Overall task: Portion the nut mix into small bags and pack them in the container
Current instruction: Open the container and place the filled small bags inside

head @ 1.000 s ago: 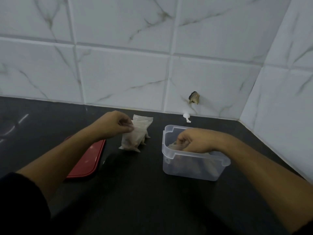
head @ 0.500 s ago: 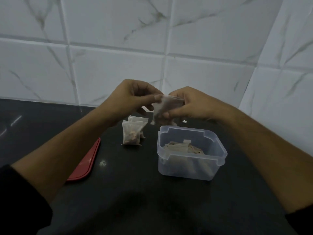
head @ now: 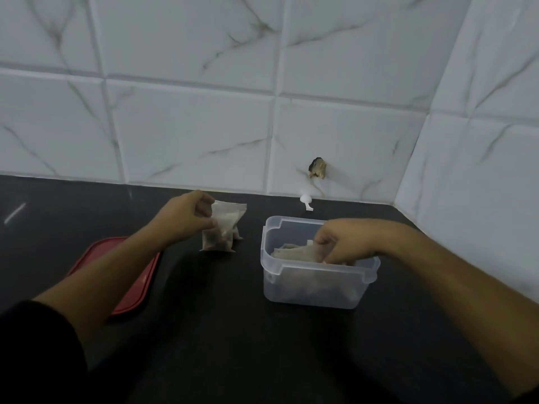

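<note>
Packing step. Right hand (head: 345, 243) was inside the container (head: 309, 290), right of centre, fingers curled on a packed bag (head: 294, 251). Left hand (head: 189, 215) pinched the top of 1 filled bag (head: 221, 231) standing on the counter (head: 233, 345), just left. Next, probably: carry it across and tuck it in flat.

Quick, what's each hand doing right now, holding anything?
Left hand: closed, pinching the top of a nut bag on the counter.
Right hand: closed, gripping a packed bag inside the container.

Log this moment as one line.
left hand grips standing bag | right hand holds packed bag inside container | red lid off
</note>
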`<state>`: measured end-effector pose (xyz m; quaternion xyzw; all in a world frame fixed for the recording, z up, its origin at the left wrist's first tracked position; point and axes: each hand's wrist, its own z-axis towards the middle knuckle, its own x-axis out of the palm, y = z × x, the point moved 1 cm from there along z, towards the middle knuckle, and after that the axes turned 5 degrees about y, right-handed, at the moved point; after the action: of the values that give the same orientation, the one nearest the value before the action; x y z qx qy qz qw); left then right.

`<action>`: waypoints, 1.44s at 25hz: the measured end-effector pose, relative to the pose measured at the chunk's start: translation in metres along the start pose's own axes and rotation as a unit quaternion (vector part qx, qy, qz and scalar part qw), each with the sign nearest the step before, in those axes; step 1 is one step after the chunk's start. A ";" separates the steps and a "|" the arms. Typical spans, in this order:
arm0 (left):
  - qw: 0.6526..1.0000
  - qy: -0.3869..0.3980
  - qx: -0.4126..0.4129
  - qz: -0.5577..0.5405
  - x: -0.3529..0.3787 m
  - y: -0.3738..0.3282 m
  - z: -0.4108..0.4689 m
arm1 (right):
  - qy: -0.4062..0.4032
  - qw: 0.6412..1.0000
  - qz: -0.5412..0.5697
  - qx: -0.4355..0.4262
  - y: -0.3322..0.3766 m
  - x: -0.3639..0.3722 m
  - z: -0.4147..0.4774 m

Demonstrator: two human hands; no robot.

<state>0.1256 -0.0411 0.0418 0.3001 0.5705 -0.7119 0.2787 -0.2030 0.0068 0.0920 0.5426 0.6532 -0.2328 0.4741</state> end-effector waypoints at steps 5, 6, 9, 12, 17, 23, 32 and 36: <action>0.999 -0.012 -0.008 0.038 -0.001 0.005 0.002 | -0.104 0.992 -0.072 0.027 0.008 0.002 -0.002; 0.999 -0.009 -0.013 0.028 -0.002 0.006 0.002 | -0.117 0.990 -0.070 0.025 0.010 -0.002 -0.006; 0.993 0.040 -0.068 -0.087 -0.003 0.009 0.004 | -0.166 0.984 -0.058 0.004 0.018 -0.013 -0.013; 0.981 0.068 -0.088 -0.159 -0.003 0.006 0.002 | -0.211 0.977 -0.014 -0.035 0.028 -0.020 -0.015; 0.965 0.040 0.050 -0.255 -0.023 -0.040 -0.013 | -0.253 0.951 0.135 -0.117 0.050 -0.030 -0.014; 0.919 0.033 0.190 -0.343 -0.027 -0.110 -0.030 | -0.227 0.893 0.322 -0.217 0.072 -0.037 -0.013; 0.980 -0.044 -0.017 -0.195 0.007 -0.023 0.009 | -0.016 0.951 0.290 -0.108 0.014 -0.005 -0.005; 0.981 -0.024 -0.078 -0.174 0.024 -0.005 0.023 | 0.025 0.977 0.197 -0.074 0.014 0.006 0.005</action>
<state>0.1035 -0.0639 0.0310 0.1561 0.6611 -0.7096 0.1869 -0.1877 0.0096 0.0877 0.6297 0.5605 -0.0724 0.5330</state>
